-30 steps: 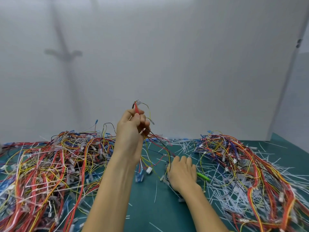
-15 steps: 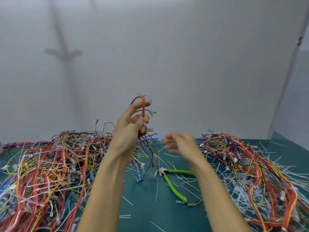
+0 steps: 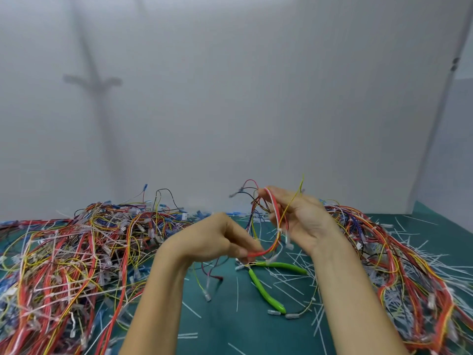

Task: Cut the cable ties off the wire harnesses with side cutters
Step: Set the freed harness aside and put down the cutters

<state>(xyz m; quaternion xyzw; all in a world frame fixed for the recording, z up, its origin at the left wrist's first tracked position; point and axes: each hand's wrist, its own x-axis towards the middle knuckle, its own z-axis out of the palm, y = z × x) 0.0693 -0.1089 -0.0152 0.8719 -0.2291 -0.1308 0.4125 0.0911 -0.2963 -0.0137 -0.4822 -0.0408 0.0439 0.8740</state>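
Both hands hold one small wire harness of red, yellow and dark wires above the green mat. My left hand pinches its lower red end. My right hand grips the upper part, with wires looped over the fingers. A white cable tie sits on the bundle between the hands. The side cutters, with bright green handles, lie on the mat just below the hands, held by neither hand.
A big tangle of harnesses fills the left of the green mat. Another heap lies on the right, amid scattered white cut tie ends. A white wall panel stands behind.
My right hand left the cutters on the mat, rose and took hold of the harness. My left hand came down and to the right, now pinching the harness's lower end.
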